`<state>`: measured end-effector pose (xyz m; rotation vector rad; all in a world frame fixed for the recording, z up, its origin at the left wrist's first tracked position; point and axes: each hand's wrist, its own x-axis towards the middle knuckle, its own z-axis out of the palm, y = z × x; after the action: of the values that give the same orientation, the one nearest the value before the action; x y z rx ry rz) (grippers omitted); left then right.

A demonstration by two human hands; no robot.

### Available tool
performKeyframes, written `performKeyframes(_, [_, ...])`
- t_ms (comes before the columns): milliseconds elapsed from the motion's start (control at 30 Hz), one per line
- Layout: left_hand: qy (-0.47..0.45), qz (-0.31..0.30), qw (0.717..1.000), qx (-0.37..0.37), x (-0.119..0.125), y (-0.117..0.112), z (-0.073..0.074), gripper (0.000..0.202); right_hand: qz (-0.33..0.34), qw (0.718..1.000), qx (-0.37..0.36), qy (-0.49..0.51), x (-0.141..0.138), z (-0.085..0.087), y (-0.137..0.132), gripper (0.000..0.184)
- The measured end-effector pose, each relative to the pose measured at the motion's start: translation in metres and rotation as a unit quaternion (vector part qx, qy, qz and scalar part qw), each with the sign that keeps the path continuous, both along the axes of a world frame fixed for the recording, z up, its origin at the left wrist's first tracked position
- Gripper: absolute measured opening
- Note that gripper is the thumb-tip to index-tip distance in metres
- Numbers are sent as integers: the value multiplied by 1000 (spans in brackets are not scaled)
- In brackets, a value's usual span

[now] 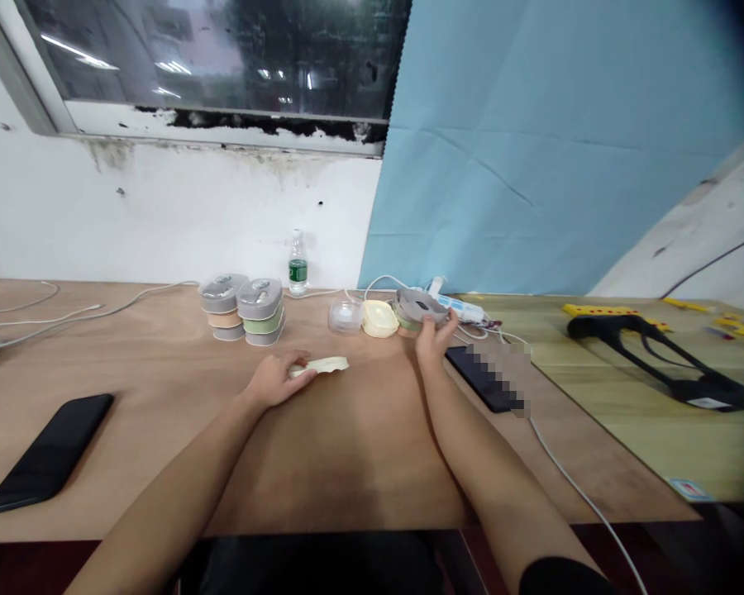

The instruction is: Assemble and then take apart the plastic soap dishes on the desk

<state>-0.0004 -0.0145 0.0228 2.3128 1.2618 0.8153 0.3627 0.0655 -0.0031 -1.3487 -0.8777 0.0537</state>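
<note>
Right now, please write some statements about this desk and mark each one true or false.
The right hand holds a grey rounded piece. True.

The left hand is empty. False: it holds a pale cream strip.

A water bottle stands upright near the stacked containers. True.

Only one phone lies on the desk. False: one black phone lies at the far left, and another black phone lies beside the right hand.

Grey lid (pixel 418 304) matt plastic; cream piece (pixel 319 365) matt plastic; tabletop (pixel 360 463) smooth plywood; phone (pixel 48 453) glossy glass.
</note>
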Motion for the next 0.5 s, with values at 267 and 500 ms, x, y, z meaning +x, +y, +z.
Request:
performKeyframes(267, [7, -1, 1000, 3, 0, 0, 1, 48, -19, 999, -44, -11, 8, -9, 6, 74])
performKeyframes(500, [13, -2, 1000, 8, 0, 0, 2, 48, -12, 999, -42, -27, 11, -14, 11, 74])
